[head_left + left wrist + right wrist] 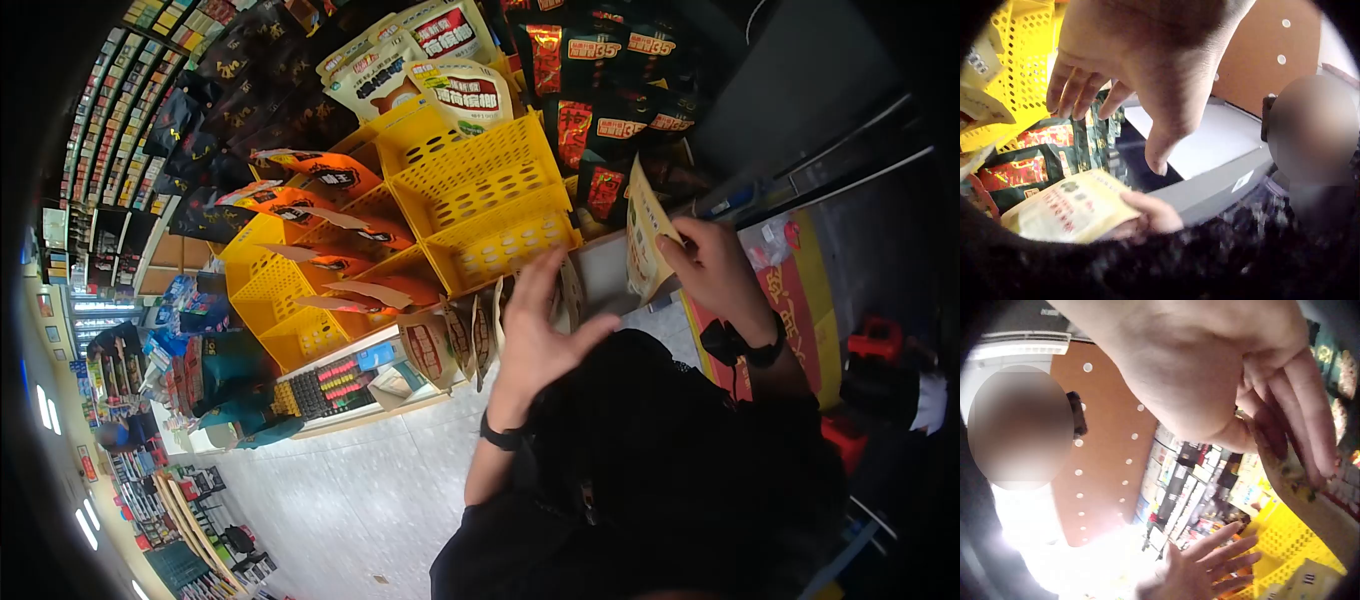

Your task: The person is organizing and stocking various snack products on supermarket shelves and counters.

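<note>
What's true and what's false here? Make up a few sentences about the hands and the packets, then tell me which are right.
1. The right hand pinches a pale packet. True.
2. The left hand holds a bottle. False: it holds nothing, and its straight fingers reach over a row of packets.
3. The baskets are yellow. True.
4. The left wrist is bare. False: it wears a dark band.
</note>
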A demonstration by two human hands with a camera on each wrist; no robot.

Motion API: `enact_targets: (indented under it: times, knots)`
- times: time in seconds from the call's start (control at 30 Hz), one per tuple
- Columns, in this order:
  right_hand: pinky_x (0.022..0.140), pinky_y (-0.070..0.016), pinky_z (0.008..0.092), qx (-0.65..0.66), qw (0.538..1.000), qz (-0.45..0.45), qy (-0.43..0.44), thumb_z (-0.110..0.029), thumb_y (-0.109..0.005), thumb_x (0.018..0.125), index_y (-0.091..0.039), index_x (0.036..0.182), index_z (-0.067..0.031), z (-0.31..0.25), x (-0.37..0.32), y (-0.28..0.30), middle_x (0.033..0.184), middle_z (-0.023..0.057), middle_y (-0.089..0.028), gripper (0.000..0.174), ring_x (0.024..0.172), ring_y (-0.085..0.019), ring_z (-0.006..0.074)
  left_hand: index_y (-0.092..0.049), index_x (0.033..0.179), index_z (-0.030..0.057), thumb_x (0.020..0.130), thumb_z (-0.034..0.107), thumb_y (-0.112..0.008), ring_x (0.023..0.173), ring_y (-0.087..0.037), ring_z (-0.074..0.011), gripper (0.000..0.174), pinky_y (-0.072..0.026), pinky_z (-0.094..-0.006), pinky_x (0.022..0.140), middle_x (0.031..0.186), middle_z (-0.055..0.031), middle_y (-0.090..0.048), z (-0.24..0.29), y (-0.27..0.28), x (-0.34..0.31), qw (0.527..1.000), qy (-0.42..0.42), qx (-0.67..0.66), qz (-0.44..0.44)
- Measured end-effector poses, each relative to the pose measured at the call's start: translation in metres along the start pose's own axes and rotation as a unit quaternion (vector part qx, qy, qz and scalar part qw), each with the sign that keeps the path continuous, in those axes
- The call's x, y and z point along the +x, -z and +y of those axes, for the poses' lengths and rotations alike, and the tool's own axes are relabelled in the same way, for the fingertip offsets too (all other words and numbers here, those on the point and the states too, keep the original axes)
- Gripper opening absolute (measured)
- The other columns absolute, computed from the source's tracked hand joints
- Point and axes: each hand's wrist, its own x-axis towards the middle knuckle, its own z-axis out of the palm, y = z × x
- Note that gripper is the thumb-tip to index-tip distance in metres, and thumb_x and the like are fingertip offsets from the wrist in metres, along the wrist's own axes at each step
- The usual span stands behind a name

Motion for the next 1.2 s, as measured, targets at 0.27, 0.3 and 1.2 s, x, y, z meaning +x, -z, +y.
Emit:
enact_targets:
  times: [0.27,0.3,1.2]
  knots:
    - [0.065,-0.0557,0.0272,0.196,0.963,0.04,0.179,-0.013,-0.073,0.088,-0.063,0.089,0.0044,-0.057,0.003,-0.002,0.083,0.0115,-0.069,0.02,0.073,-0.072,0.0194,-0.059,0.128,-0.0015,0.082,0.005,-0.072,0.107,-0.065,-0.041,0.049,-0.053,-0.0418,0.092,0.122,-0.024,-0.064,0.004,-0.01,0.015,0.969,-0.134,0.119,0.167]
    - [0.067,-0.0558,0.0274,0.231,0.948,0.03,0.218,-0.015,-0.077,0.085,-0.064,0.092,0.0035,-0.057,0.009,-0.002,0.089,0.0109,-0.07,0.024,0.077,-0.072,0.0186,-0.064,0.122,-0.0018,0.085,0.003,-0.069,0.1,-0.068,-0.0396,0.038,-0.0547,-0.0402,0.088,0.114,-0.0223,-0.068,0.004,-0.005,0.017,0.963,-0.134,0.121,0.199]
    - [0.055,-0.0461,0.0461,0.197,0.958,0.11,0.176,-0.025,-0.069,0.092,-0.067,0.075,0.0037,-0.057,0.251,-0.187,0.066,0.025,-0.06,0.033,0.063,-0.061,0.0435,-0.019,0.155,-0.0054,0.107,0.041,-0.037,0.152,-0.015,-0.0353,0.069,-0.0154,-0.0391,0.122,0.161,-0.0272,-0.017,-0.1,0.075,0.158,0.985,0.072,-0.055,0.148]
